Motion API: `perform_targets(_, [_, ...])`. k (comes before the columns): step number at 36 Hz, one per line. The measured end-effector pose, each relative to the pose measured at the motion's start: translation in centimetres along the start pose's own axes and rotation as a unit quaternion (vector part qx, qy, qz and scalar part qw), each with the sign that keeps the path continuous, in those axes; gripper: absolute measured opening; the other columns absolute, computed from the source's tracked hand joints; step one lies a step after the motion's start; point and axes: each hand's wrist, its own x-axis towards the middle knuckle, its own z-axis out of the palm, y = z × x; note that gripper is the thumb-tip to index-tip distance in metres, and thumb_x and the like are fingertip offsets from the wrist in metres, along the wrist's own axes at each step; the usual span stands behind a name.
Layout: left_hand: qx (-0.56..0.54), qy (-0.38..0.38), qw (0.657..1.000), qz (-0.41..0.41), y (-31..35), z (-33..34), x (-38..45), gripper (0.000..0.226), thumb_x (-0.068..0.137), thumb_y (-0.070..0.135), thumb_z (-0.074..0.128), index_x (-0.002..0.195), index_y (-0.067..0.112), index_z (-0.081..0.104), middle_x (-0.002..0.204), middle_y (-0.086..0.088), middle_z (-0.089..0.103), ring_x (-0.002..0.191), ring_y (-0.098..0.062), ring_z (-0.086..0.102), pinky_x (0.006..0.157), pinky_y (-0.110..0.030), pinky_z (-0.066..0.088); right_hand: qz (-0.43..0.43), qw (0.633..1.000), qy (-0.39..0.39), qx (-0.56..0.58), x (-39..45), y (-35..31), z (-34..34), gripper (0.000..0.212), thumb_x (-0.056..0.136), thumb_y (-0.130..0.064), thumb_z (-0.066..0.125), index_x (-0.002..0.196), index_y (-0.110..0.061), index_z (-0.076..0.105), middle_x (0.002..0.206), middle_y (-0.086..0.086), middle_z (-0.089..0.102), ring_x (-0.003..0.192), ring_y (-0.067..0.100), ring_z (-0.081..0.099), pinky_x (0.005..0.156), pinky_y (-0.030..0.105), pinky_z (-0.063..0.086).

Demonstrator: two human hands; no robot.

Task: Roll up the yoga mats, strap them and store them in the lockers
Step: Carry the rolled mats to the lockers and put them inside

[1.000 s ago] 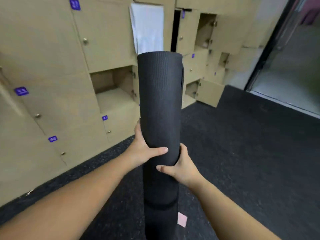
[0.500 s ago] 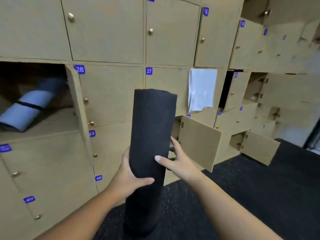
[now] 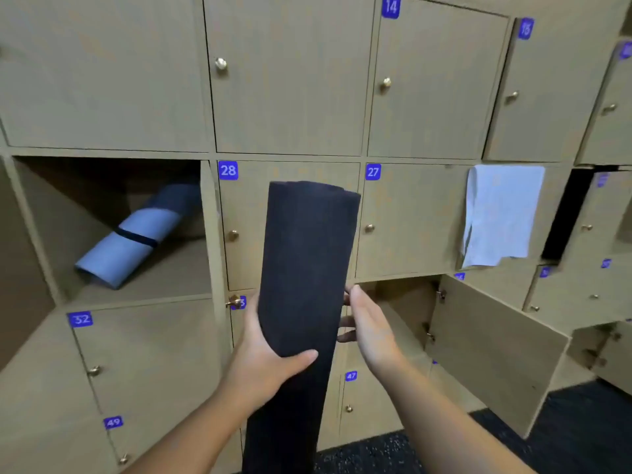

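Rolled black foam yoga mat [image 3: 304, 268] held near upright at frame centre, top end tipped slightly toward 1 o'clock, lower end running out of view at 6 o'clock. No strap visible on the part shown. Judged light but bulky, soft and compressible, its matte texture giving good grip; the outer layer could loosen if squeezed unevenly, so hold mid-length with the fingers wrapped across the seam.

Left hand [image 3: 263, 357] grips the roll from 9 o'clock, thumb curled across the front. Right hand [image 3: 371, 328] sits at 3 o'clock with fingers mostly straight, lying against or just beside the roll; contact unclear.

At 4 o'clock, an open tan wooden locker [image 3: 403, 313] with its door [image 3: 492, 350] swung out looks the likely destination. At 9 o'clock, another open locker [image 3: 44, 213] holds a strapped blue rolled mat [image 3: 136, 234]. White cloth [image 3: 502, 213] hangs at 2 o'clock.
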Motion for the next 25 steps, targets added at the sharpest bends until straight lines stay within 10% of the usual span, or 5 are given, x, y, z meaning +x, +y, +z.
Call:
perform_targets(12, [0.042, 0.16, 0.986, 0.016, 3.9, 1.9, 9.2, 0.114, 0.063, 0.04, 0.088, 0.139, 0.054, 0.004, 0.115, 0.039, 0.036, 0.112, -0.001, 0.041, 0.095, -0.027, 0.037, -0.091, 0.994, -0.061, -0.016, 17.1, -2.9, -2.3, 0.034, 0.104, -0.036, 0.029, 0.098, -0.029, 0.062, 0.091, -0.002, 0.064, 0.07, 0.008, 0.059, 0.071, 0.029, 0.049])
perform_targets(19, [0.03, 0.265, 0.963, 0.028, 7.2, 0.2, 13.4, 0.115, 0.062, 0.037, 0.088, 0.145, 0.048, 0.009, 0.131, 0.025, 0.036, 0.119, -0.007, 0.042, 0.102, -0.036, 0.039, -0.187, 0.973, -0.123, -0.05, 27.8, -7.6, -0.3, 0.032, 0.105, -0.032, 0.034, 0.122, -0.02, 0.057, 0.095, -0.003, 0.06, 0.077, 0.009, 0.058, 0.066, 0.022, 0.046])
perform_targets(25, [0.033, 0.327, 0.944, 0.025, 7.9, -1.2, 15.0, 0.119, 0.045, 0.05, 0.09, 0.139, 0.054, 0.019, 0.139, 0.016, 0.045, 0.122, -0.015, 0.05, 0.103, -0.049, 0.044, -0.276, 0.939, -0.165, -0.123, 34.0, -13.3, 3.2, 0.035, 0.101, -0.038, 0.042, 0.129, -0.023, 0.056, 0.105, -0.006, 0.059, 0.095, 0.011, 0.056, 0.089, 0.031, 0.046])
